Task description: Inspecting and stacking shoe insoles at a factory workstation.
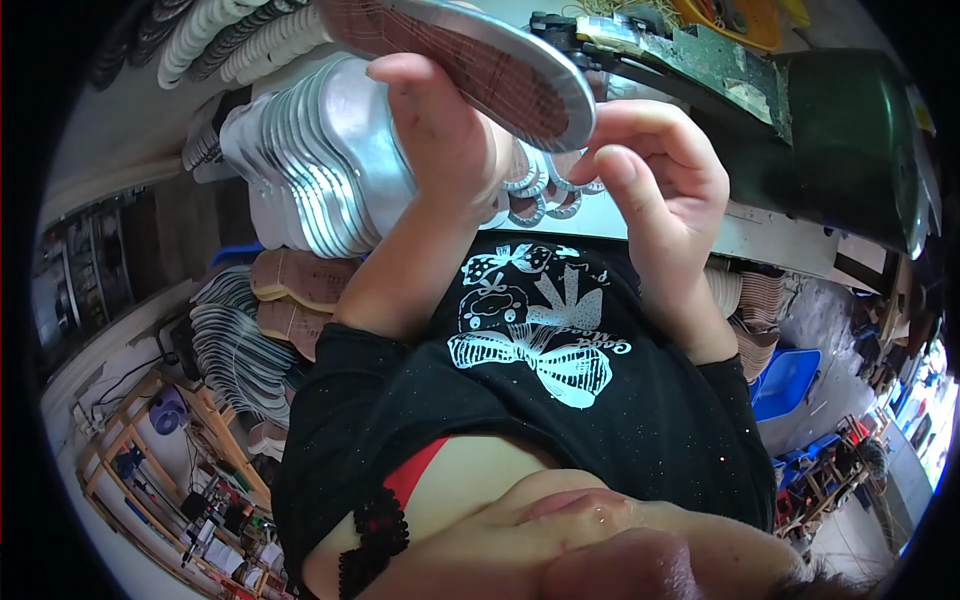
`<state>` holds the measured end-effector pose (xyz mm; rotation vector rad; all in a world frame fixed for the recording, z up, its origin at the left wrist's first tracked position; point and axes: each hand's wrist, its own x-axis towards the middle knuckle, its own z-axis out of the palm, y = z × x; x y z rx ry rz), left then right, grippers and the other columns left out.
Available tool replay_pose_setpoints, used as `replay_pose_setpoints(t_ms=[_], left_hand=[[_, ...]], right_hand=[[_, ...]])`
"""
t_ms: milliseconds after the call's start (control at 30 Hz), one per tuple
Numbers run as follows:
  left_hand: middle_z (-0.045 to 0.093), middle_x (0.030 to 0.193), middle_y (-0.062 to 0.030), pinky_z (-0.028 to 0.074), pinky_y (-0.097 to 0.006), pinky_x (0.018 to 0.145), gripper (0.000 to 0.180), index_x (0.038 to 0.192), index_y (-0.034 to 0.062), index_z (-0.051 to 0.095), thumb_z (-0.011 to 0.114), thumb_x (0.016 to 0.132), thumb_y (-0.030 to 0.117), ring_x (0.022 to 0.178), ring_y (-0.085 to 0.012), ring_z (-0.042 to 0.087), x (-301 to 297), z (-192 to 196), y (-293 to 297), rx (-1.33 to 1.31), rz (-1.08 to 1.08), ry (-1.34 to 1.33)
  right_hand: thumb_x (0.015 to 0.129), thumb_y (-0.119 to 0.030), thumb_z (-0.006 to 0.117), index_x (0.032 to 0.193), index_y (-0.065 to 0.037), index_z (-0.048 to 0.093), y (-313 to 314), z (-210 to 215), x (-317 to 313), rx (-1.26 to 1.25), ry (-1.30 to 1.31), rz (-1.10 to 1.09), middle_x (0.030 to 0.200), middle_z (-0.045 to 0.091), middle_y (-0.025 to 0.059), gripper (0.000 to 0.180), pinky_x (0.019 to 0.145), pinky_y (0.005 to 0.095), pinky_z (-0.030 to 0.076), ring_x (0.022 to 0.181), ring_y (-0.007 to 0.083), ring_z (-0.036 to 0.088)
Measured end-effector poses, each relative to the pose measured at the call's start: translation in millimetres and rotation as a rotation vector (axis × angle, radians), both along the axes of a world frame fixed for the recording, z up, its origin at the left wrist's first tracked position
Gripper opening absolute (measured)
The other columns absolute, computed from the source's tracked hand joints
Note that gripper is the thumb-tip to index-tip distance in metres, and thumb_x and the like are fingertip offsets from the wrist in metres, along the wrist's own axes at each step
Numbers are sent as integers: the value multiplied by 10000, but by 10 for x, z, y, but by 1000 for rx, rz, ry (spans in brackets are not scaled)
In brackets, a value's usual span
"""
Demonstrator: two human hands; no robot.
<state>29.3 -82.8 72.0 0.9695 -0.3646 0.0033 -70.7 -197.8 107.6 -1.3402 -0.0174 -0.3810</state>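
Observation:
I hold a shoe insole up in front of me; it is brown with a fine grid pattern and a silver rim. My left hand grips it from below near its middle, thumb up against the underside. My right hand is curled at the insole's rounded end, with thumb and fingertips pinching the silver rim there. Below both hands is my black shirt with a white bow print. Small silver-edged pieces lie on the white bench behind my hands, partly hidden.
A fanned stack of silver insoles lies on the white bench, left of my hands. Rows of pale and dark insoles sit at the upper left. Brown insoles, a dark green machine, a blue bin and a wooden rack surround me.

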Motion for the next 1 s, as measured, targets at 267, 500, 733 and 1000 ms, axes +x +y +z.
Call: replay_pose_setpoints(t_ms=[267,500,733,1000], left_hand=[[444,723,14,384,-196,546,632,823,66,469,476,793,697,623,-68,451,-98,-102,24,-456,-568,188],[533,908,-17,444,-218,691,714,986,6,547,511,786,690,810,-102,531,-178,-84,424,265,-342,46],[622,736,-167,473,-365,662,640,854,-60,597,584,812,579,710,-266,622,222,-301,1378,1477,138,96],[559,1055,-197,439,-402,871,668,1181,-44,484,742,718,363,1038,-352,530,119,-569,1265,1848,551,-50]], right_hand=[[722,-35,768,978,40,608,183,102,-97,-257,-262,41,869,656,69,311,593,195,481,659,83,616],[873,-101,600,1029,33,556,264,111,-141,-400,225,137,608,592,28,210,470,206,436,543,75,600],[914,-139,554,1037,59,510,436,-493,-127,10,532,323,645,615,91,238,454,245,476,529,118,619],[856,-250,635,1236,94,414,349,-548,-17,-825,487,369,544,561,139,558,496,344,463,465,236,577]])
